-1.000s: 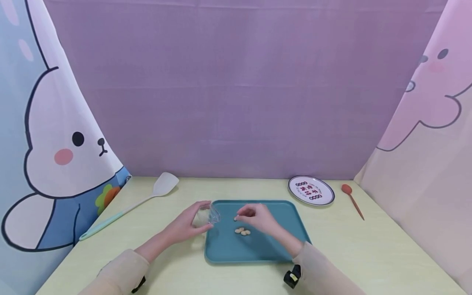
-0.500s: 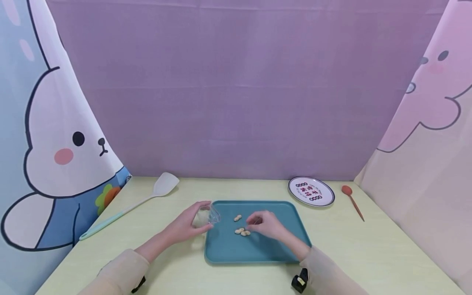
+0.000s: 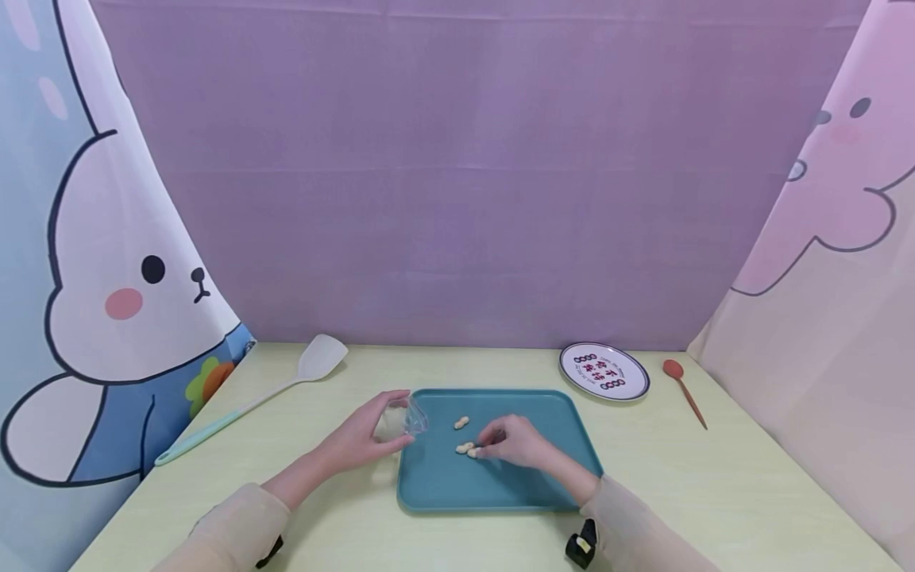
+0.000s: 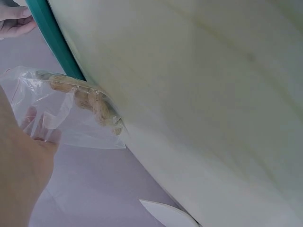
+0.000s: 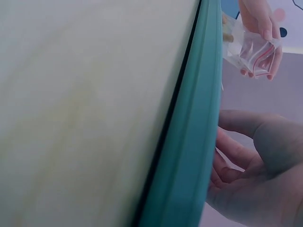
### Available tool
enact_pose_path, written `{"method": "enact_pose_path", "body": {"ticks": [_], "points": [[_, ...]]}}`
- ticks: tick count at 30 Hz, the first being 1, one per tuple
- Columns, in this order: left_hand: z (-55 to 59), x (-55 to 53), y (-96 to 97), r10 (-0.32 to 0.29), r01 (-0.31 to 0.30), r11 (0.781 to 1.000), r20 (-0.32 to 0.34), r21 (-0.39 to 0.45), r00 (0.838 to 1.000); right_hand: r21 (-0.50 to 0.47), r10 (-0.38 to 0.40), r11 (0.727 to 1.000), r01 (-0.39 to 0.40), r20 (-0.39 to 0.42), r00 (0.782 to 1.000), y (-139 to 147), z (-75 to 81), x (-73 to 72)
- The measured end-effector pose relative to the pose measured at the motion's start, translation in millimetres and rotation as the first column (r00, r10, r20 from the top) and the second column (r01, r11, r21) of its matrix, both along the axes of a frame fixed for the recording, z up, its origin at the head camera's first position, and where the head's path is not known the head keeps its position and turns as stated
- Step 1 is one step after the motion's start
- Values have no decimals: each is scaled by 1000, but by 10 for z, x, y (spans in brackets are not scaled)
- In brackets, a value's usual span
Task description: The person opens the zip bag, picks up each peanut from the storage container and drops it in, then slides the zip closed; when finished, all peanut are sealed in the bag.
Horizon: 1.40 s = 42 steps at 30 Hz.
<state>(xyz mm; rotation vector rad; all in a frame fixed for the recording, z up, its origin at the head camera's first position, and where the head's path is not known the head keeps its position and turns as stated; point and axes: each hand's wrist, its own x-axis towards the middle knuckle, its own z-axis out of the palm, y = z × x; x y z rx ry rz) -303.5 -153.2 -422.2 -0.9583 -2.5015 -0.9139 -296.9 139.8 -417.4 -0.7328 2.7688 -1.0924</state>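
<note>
My left hand holds a clear zip bag at its mouth, with several peanuts visible in its bottom. The bag sits beside the left edge of the teal tray. My right hand is low over the tray, thumb and fingertips pinching the rightmost peanut of a small cluster. Another peanut lies alone a little farther back. In the right wrist view, the tray rim hides the fingertips of that hand.
At the left lies a spatula with a pale green handle. A white plate with red writing sits back right, beside a reddish-brown spoon. A purple curtain closes off the table's far edge.
My right hand let go of a peanut at the back of the tray, then moved toward me and right, down to the cluster. The left hand and bag stay in place.
</note>
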Motion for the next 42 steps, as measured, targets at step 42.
{"method": "enact_pose_path", "body": {"ticks": [42], "points": [[30, 17, -6, -21, 21, 1000, 32, 5, 999, -164, -59, 986, 41, -106, 993, -142, 166, -31]]}}
